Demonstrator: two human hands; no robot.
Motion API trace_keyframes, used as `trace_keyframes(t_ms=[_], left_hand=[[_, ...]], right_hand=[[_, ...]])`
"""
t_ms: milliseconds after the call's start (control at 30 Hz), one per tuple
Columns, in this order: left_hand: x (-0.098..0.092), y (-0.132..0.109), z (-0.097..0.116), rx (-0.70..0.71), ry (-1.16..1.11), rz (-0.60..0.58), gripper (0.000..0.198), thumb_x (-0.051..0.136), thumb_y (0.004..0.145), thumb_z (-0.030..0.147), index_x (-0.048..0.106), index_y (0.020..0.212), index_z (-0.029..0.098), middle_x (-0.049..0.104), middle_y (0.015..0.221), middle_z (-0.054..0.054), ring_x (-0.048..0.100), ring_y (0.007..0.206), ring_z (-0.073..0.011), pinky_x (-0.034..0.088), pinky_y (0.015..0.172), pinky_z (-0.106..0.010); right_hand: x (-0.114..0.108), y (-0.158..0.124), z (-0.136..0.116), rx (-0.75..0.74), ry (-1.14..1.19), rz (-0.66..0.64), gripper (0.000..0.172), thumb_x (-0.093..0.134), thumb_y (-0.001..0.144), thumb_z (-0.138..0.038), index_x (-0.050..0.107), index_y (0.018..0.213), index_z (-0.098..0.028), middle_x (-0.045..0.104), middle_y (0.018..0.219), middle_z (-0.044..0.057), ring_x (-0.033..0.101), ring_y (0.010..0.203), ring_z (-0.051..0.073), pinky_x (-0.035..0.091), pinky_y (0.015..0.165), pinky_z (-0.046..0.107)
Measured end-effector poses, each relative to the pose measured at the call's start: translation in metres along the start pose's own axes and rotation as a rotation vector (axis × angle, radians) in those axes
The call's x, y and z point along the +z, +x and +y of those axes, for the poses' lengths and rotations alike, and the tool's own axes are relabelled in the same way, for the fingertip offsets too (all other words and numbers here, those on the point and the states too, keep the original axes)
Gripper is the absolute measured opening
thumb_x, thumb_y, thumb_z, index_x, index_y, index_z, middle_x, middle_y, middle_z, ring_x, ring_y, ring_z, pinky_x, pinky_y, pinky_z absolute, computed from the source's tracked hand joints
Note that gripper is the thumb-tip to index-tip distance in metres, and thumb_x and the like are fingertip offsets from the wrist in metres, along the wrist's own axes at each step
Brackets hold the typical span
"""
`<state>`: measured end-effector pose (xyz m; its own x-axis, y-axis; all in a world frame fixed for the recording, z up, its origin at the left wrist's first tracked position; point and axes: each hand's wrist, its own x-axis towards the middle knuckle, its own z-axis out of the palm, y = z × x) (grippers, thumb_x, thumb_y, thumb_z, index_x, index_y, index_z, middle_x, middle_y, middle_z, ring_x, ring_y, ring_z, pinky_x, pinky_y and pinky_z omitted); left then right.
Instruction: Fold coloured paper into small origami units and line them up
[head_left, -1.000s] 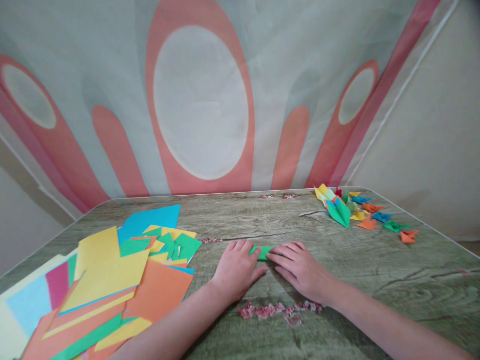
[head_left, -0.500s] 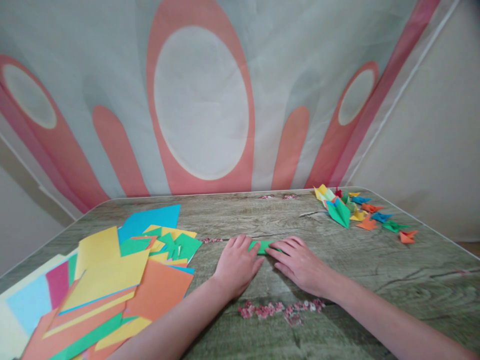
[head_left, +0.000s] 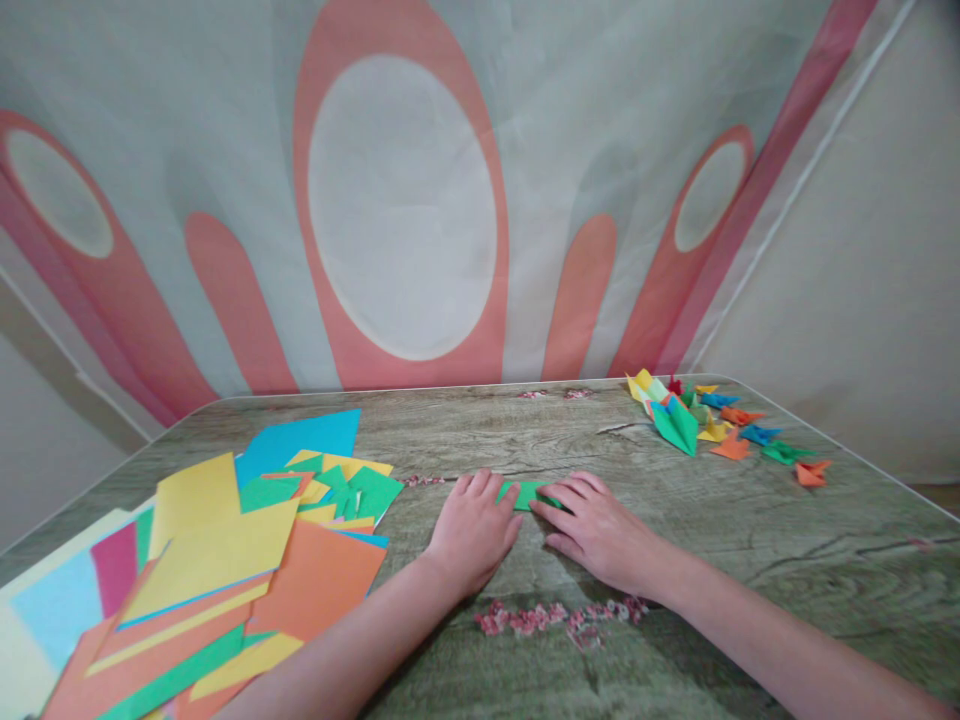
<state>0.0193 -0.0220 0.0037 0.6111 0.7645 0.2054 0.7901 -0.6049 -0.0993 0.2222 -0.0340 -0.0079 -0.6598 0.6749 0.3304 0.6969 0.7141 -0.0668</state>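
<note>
A small folded green paper point(head_left: 525, 493) lies on the wood-grain table point(head_left: 675, 520) in front of me. My left hand point(head_left: 471, 530) rests flat on the paper's left end, fingers stretched out. My right hand point(head_left: 596, 528) presses on its right end with fingers extended and close together. Most of the paper is hidden under the two hands; only a green strip shows between them.
A loose heap of coloured paper sheets point(head_left: 202, 570) covers the table's left side. Several small folded paper pieces point(head_left: 712, 425) lie at the far right corner. A patterned cloth backdrop point(head_left: 405, 200) hangs behind the table. Pink paper scraps point(head_left: 555, 618) lie near my forearms.
Both hands have slid a little away from me along the green paper, pressing it flat. The rest of the table is unchanged.
</note>
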Motion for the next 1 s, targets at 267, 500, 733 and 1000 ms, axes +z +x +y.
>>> trace_keyframes(t_ms=[267,500,733,1000], left_hand=[[-0.001,0.0,0.0,0.005,0.012,-0.007,0.038,0.038,0.089,0.04,0.049,0.12,0.022,0.054,0.108,-0.01,0.043,0.106,-0.0256,0.033,0.086,-0.04],[-0.001,0.001,-0.001,0.013,0.015,-0.017,0.039,0.038,0.089,0.041,0.048,0.12,0.021,0.054,0.109,-0.011,0.044,0.105,-0.0259,0.033,0.086,-0.04],[0.001,0.0,-0.001,0.004,0.018,-0.013,0.039,0.039,0.088,0.042,0.049,0.12,0.022,0.054,0.11,-0.011,0.043,0.108,-0.0261,0.033,0.088,-0.04],[0.001,0.0,-0.001,-0.007,-0.022,-0.006,0.04,0.037,0.089,0.042,0.048,0.121,0.022,0.054,0.108,-0.01,0.043,0.106,-0.0253,0.033,0.088,-0.04]], right_hand=[[-0.007,-0.007,0.001,0.019,-0.056,0.002,0.024,0.051,0.086,-0.033,0.062,0.101,-0.019,0.063,0.102,0.008,0.053,0.102,0.023,0.027,0.1,0.048],[-0.022,-0.019,0.004,0.121,-0.162,-0.06,0.014,0.059,0.08,-0.028,0.066,0.081,-0.016,0.064,0.088,0.01,0.054,0.095,0.026,0.035,0.091,0.047],[-0.016,-0.016,0.002,0.16,-0.126,0.061,0.02,0.048,0.084,-0.016,0.066,0.076,-0.017,0.063,0.09,0.009,0.054,0.094,0.024,0.038,0.087,0.042],[0.001,-0.007,-0.014,0.102,-0.08,-0.01,0.028,0.045,0.087,-0.021,0.057,0.113,-0.018,0.061,0.111,0.008,0.053,0.099,0.023,0.043,0.085,0.039]])
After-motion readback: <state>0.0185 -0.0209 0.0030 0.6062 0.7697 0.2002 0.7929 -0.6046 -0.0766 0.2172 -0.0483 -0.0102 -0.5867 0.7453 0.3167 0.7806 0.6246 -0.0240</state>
